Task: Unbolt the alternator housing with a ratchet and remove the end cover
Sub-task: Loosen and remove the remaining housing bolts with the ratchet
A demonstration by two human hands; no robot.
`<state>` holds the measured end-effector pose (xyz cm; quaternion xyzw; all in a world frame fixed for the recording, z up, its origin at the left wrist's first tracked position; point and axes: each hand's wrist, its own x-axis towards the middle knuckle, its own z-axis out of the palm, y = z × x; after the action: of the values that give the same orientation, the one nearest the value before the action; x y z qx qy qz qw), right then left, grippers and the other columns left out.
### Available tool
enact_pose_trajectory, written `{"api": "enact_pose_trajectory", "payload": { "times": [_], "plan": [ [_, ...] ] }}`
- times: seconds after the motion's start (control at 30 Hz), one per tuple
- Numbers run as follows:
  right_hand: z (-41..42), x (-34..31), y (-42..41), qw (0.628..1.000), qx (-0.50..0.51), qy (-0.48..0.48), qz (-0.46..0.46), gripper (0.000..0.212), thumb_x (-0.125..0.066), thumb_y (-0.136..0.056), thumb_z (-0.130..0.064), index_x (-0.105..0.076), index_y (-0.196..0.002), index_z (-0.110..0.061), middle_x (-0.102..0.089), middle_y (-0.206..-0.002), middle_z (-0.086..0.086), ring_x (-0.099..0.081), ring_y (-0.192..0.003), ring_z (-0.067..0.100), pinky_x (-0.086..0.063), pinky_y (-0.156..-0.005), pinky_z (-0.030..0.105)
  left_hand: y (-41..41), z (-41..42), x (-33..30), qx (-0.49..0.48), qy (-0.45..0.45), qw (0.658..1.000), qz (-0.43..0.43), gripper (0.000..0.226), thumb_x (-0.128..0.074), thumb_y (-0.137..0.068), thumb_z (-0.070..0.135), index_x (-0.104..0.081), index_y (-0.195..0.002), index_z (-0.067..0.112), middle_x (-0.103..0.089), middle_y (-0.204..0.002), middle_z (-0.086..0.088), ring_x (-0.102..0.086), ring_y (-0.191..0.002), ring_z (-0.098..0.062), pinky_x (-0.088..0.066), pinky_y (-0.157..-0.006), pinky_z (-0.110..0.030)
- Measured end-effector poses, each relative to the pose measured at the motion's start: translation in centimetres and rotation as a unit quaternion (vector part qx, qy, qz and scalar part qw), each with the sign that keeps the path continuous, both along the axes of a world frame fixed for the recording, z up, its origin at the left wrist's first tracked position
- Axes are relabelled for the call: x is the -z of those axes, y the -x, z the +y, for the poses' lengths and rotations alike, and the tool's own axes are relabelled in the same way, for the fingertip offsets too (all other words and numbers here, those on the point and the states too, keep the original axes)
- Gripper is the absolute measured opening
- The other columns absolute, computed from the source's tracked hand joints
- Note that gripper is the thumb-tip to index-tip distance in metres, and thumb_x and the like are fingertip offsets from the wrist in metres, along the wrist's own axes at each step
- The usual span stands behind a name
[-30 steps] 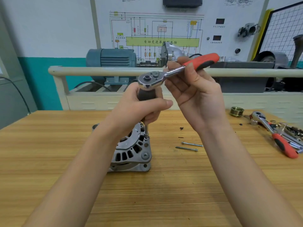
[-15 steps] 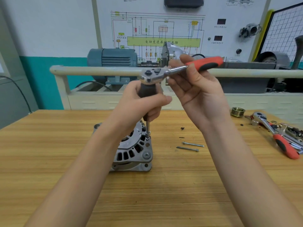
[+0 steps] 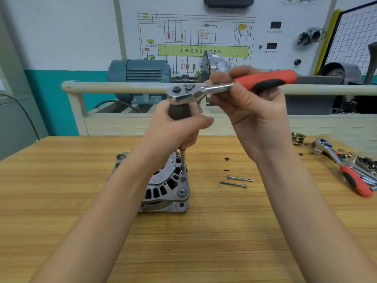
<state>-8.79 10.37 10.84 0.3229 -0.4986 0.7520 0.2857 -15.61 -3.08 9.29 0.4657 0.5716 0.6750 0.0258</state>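
A grey alternator [image 3: 165, 190] stands on the wooden bench [image 3: 204, 231], partly hidden behind my left forearm. A ratchet [image 3: 224, 84] with a red and black handle sits on top of a dark extension grip. From that grip a thin steel shaft with a socket [image 3: 183, 164] runs down onto a bolt at the housing's right rim. My left hand [image 3: 175, 131] grips the dark extension grip just under the ratchet head. My right hand [image 3: 251, 107] holds the ratchet handle, fingers curled over it. Two long bolts [image 3: 237, 181] lie loose on the bench to the right of the alternator.
A second red-handled ratchet [image 3: 344, 166] and other tools lie at the bench's right edge, with a brass threaded ring [image 3: 298, 137] behind them. A cream rail [image 3: 122, 86], a blue motor [image 3: 140, 73] and a wiring-diagram panel stand behind the bench.
The ratchet handle has swung clockwise, its red grip moving from pointing up-right toward level and further right. My left hand stays on the extension grip.
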Motion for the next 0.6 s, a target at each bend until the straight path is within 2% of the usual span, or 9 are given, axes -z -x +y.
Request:
{"api": "enact_pose_trajectory", "payload": {
  "times": [0.13, 0.27, 0.37, 0.43, 0.53, 0.6],
  "plan": [
    [-0.07, 0.06, 0.37, 0.988, -0.077, 0.092, -0.098, 0.021, -0.054, -0.078, -0.008, -0.056, -0.098, -0.004, -0.074, -0.084, 0.006, -0.072, -0.079, 0.016, -0.056, -0.071, 0.025, 0.20, -0.18, 0.18, 0.071, 0.032, 0.996, 0.046, 0.027, -0.069, -0.071, 0.016, -0.051, -0.052, 0.019, -0.035, -0.043, 0.003, -0.030, -0.038, -0.017, -0.030, -0.044, -0.022],
    [-0.33, 0.13, 0.46, 0.982, -0.111, 0.107, -0.107, 0.021, -0.055, -0.078, -0.009, -0.058, -0.098, -0.003, -0.074, -0.086, 0.008, -0.072, -0.080, 0.017, -0.057, -0.073, 0.025, 0.05, -0.10, 0.20, 0.086, 0.029, 0.995, 0.036, 0.028, -0.067, -0.071, 0.015, -0.049, -0.051, 0.015, -0.035, -0.041, 0.003, -0.029, -0.034, -0.014, -0.029, -0.042, -0.018],
    [-0.24, 0.18, 0.27, 0.991, -0.075, 0.079, -0.078, 0.014, -0.059, -0.078, -0.007, -0.063, -0.092, -0.005, -0.074, -0.090, 0.009, -0.071, -0.085, 0.019, -0.056, -0.074, 0.026, -0.03, 0.10, -0.10, 0.026, -0.011, 0.999, -0.019, 0.037, -0.062, -0.078, 0.006, -0.044, -0.049, 0.018, -0.031, -0.042, 0.004, -0.024, -0.037, -0.013, -0.022, -0.042, -0.019],
    [-0.25, 0.19, 0.21, 0.996, -0.045, 0.049, -0.053, 0.010, -0.058, -0.082, -0.001, -0.064, -0.089, -0.006, -0.074, -0.093, 0.010, -0.070, -0.089, 0.020, -0.056, -0.077, 0.028, -0.15, 0.21, -0.25, -0.030, -0.041, 0.997, -0.049, 0.038, -0.058, -0.087, 0.002, -0.040, -0.055, 0.014, -0.029, -0.046, 0.001, -0.023, -0.041, -0.014, -0.017, -0.045, -0.026],
    [-0.11, 0.20, 0.25, 1.000, -0.008, 0.003, -0.023, 0.011, -0.055, -0.088, -0.003, -0.061, -0.097, -0.004, -0.073, -0.097, 0.008, -0.069, -0.094, 0.021, -0.055, -0.081, 0.028, -0.46, 0.47, -0.25, -0.085, -0.065, 0.992, -0.071, 0.039, -0.054, -0.091, -0.002, -0.038, -0.058, 0.012, -0.027, -0.050, -0.003, -0.022, -0.045, -0.015, -0.016, -0.050, -0.035],
    [0.15, 0.07, 0.29, 0.999, -0.027, -0.010, -0.019, 0.020, -0.056, -0.089, -0.015, -0.058, -0.106, -0.004, -0.073, -0.101, 0.007, -0.069, -0.097, 0.020, -0.055, -0.082, 0.027, -0.53, 0.54, -0.11, -0.081, -0.065, 0.993, -0.064, 0.040, -0.057, -0.089, -0.001, -0.039, -0.057, 0.012, -0.028, -0.048, -0.002, -0.022, -0.043, -0.015, -0.016, -0.048, -0.032]
  ]
}}
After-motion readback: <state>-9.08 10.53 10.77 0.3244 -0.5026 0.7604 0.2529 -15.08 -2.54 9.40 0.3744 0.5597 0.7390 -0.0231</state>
